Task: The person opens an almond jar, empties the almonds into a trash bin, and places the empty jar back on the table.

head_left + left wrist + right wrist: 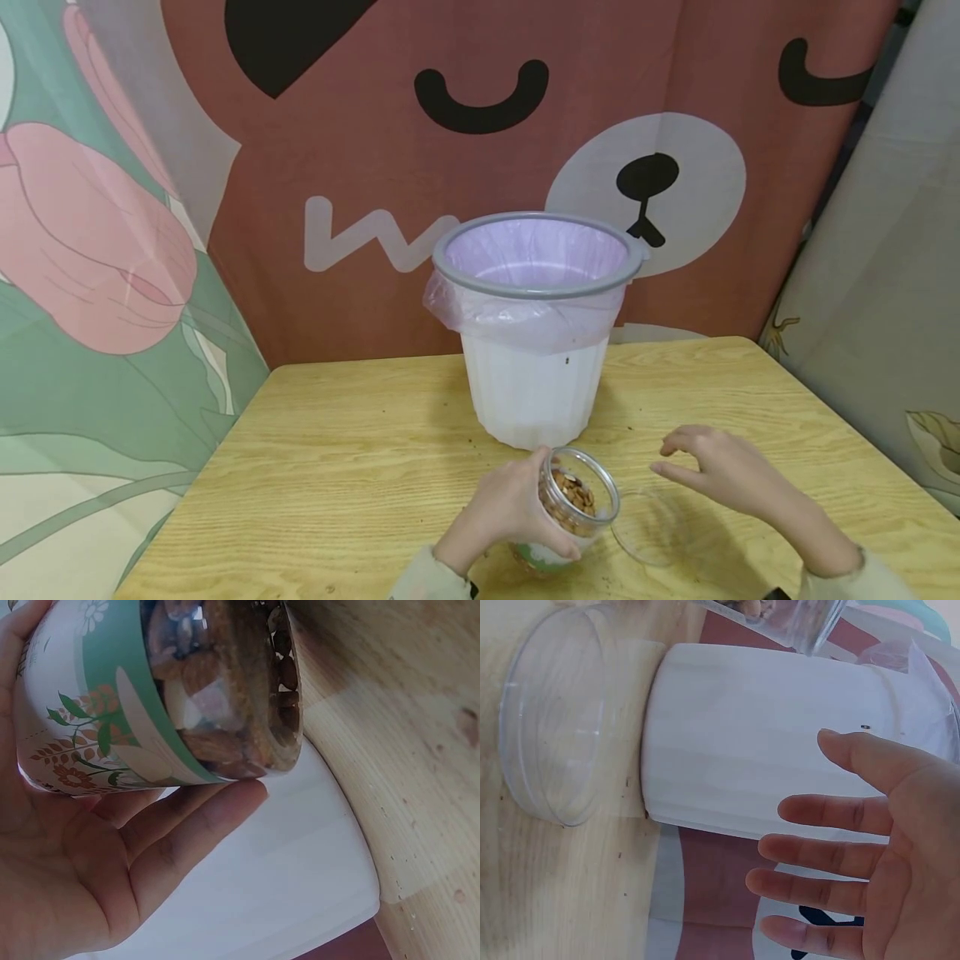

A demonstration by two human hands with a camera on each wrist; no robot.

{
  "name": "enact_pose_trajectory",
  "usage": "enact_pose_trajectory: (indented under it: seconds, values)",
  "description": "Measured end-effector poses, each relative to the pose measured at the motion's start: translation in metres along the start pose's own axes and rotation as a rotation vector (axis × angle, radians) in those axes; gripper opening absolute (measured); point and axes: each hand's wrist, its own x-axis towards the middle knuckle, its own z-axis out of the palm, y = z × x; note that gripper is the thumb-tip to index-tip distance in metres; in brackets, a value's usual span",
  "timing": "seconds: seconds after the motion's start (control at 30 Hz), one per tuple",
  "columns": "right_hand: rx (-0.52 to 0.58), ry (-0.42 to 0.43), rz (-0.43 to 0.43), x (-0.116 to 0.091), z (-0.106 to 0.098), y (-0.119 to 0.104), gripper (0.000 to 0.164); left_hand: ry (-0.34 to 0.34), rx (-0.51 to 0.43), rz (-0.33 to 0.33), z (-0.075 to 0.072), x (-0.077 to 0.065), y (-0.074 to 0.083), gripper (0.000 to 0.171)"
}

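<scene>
My left hand [510,504] grips a clear jar [579,498] of brown nuts [573,492] near the table's front. The jar leans to the right, and its open mouth shows the nuts inside. In the left wrist view, the fingers wrap a white and green label [112,697] with a flower print. To the right, my right hand [731,471] hovers over the table with nothing in it. Its fingers are spread and fairly straight in the right wrist view. A round clear lid [559,720] lies on the table between the jar and that hand.
Behind the jar stands a white bin [536,392] with a grey rim [540,292] and a pale purple liner [517,312] folded over it. Small dark crumbs dot the wooden table [337,450]. A bear-print cloth [360,150] hangs behind the table.
</scene>
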Motion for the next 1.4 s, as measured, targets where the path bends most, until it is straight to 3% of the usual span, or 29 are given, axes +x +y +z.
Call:
enact_pose_trajectory:
  seconds: [0.37,0.63,1.4]
  values:
    - [-0.016,0.026,0.008,0.002,-0.006,-0.002,0.022,-0.007,-0.021,0.001,0.000,0.000,-0.001,0.092]
    - [-0.019,0.094,0.017,0.005,-0.011,-0.002,0.029,-0.009,-0.028,0.002,-0.001,0.000,0.000,0.091]
    - [-0.062,0.192,-0.043,0.019,-0.027,-0.004,0.029,-0.010,-0.005,0.001,-0.001,0.000,0.001,0.096]
